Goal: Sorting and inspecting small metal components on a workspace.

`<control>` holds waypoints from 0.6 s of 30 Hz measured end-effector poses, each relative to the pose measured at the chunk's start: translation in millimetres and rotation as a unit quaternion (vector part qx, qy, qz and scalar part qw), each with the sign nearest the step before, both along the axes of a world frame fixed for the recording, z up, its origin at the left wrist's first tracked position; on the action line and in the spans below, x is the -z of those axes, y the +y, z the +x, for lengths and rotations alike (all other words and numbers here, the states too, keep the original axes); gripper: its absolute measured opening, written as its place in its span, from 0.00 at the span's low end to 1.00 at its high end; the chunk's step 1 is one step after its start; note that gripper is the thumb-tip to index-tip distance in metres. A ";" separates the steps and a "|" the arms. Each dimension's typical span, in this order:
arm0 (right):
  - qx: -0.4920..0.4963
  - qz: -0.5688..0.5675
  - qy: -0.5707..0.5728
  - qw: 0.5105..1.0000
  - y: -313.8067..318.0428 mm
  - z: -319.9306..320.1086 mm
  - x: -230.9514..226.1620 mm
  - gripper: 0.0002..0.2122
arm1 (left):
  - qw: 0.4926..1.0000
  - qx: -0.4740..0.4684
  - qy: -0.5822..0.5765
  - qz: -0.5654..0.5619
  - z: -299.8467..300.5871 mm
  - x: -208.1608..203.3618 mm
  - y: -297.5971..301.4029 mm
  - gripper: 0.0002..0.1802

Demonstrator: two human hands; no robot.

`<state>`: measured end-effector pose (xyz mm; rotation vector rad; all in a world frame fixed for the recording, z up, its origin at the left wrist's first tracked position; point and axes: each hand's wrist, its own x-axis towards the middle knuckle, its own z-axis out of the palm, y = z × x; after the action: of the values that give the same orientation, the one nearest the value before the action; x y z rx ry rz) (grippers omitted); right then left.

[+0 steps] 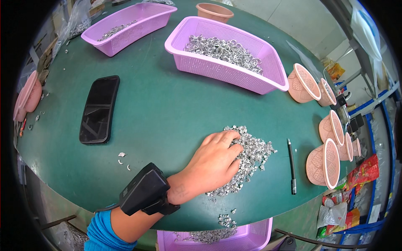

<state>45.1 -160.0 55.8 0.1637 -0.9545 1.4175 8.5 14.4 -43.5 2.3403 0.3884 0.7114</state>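
Note:
My left hand (214,160) reaches in from the lower left, palm down, over a pile of small silver metal pieces (253,152) on the green table. Its fingers are bent and spread apart at the pile's left side. The fingertips partly sink among the pieces, and the space under the palm is hidden. A black device (144,188) is strapped at the wrist, above a blue sleeve (109,232). Below the pile, a few loose pieces (226,220) lie near the table's front edge, above a purple basket (257,236) with more pieces in it. My right hand is out of view.
A black phone (99,109) lies left, a pen (292,167) right of the pile. Farther off stand a large purple basket (226,71) of ring-like metal parts and another purple basket (130,35). Several peach woven-pattern baskets (320,165) line the right edge; a pink container (29,96) sits far left.

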 end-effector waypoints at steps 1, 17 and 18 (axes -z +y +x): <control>0.007 -0.001 -0.006 1.000 -0.4 1.0 -0.4 0.14 | 1.000 0.000 0.000 0.000 0.1 0.1 -0.1 0.11; 0.265 -0.168 -0.710 0.631 -24.8 20.0 47.7 0.10 | 1.000 -0.012 -0.015 0.001 -0.4 4.2 -0.1 0.12; 0.260 -0.178 -0.674 0.668 -25.1 17.3 46.9 0.09 | 1.000 -0.011 -0.015 0.002 0.1 3.6 -0.6 0.12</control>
<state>62.4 -185.1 8.9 -1.5674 -1.6454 0.9711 8.7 13.8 -47.1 2.3301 0.4003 0.7586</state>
